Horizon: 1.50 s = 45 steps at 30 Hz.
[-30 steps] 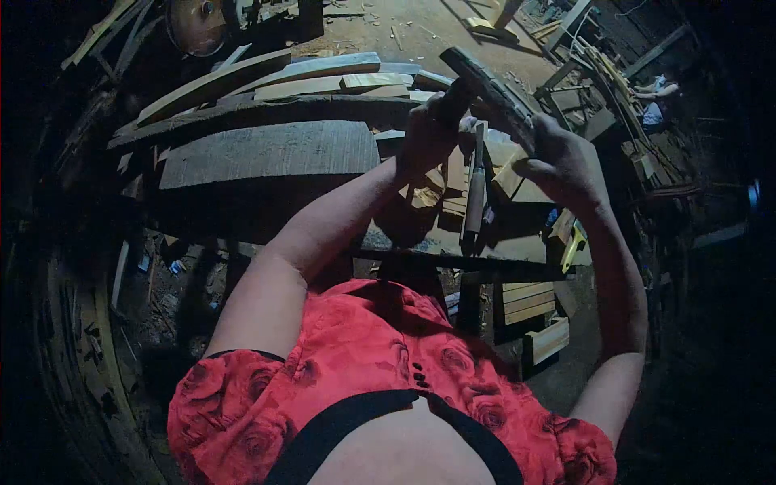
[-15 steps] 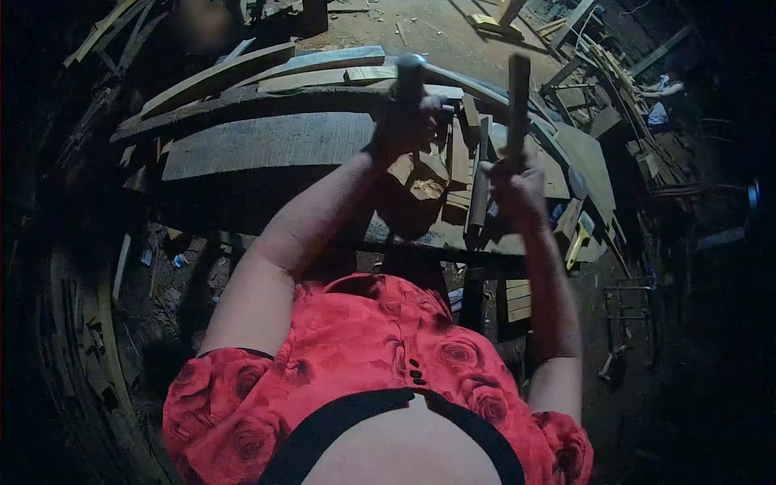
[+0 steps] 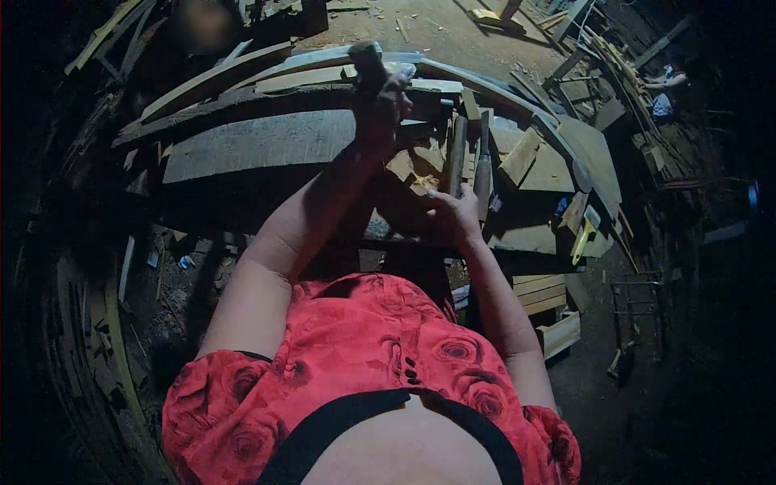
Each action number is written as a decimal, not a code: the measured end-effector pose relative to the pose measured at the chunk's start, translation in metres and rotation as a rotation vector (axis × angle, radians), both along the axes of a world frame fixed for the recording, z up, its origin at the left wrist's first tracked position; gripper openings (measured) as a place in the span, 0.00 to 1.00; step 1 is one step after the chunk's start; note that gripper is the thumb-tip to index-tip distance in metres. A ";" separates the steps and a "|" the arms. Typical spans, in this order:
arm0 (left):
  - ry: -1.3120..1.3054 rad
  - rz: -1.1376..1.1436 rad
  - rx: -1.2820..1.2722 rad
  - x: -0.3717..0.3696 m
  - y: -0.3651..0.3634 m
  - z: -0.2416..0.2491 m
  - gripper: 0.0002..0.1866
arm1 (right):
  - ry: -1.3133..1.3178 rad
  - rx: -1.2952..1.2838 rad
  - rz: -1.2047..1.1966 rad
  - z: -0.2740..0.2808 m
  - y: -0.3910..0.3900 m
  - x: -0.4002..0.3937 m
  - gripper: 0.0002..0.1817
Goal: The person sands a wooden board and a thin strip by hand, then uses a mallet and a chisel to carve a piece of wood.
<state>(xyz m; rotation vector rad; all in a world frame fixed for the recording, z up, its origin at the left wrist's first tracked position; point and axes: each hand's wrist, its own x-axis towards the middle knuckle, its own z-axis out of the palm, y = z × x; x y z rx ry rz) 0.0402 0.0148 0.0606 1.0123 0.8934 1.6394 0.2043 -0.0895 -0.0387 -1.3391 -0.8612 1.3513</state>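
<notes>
My left hand (image 3: pixel 383 113) is raised over the workbench (image 3: pixel 267 141), its fingers wrapped around a thick, dark wooden piece (image 3: pixel 368 66) like a handle. The upper end sticks out above the fist; its lower part is hidden. Lower and to the right, my right hand (image 3: pixel 457 213) is closed around the near end of a dark wooden bar (image 3: pixel 458 158), which points away from me. Beside that bar lies a slim tool with a wooden handle (image 3: pixel 483 179). Between my hands sits a pale, carved-looking wood block (image 3: pixel 424 166), partly in shadow.
Long boards (image 3: pixel 218 81) lie along the bench's far edge. A loose wood block (image 3: pixel 520 158) and a yellow-handled tool (image 3: pixel 581 240) are on the right. Slatted wood (image 3: pixel 540 291) stands below the bench. Another person (image 3: pixel 664 89) is at the far right, near stacked timber.
My right hand has come down and left, bringing the upright wooden bar down toward the bench. My left hand has shifted left with its dark wooden piece. A loose wood block shows at right.
</notes>
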 end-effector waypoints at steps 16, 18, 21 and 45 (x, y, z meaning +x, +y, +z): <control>0.647 0.131 0.496 0.033 0.003 0.007 0.11 | -0.064 0.010 0.027 0.016 -0.005 -0.003 0.20; 0.695 0.147 0.450 0.035 0.003 0.008 0.09 | -0.060 -0.021 0.026 0.010 -0.003 0.001 0.20; 0.802 0.105 0.374 0.035 0.012 -0.004 0.08 | -0.075 -0.024 0.032 0.009 -0.001 0.003 0.20; 0.644 -0.056 0.565 0.045 -0.006 0.012 0.15 | -0.555 0.532 -0.183 0.189 -0.011 0.063 0.20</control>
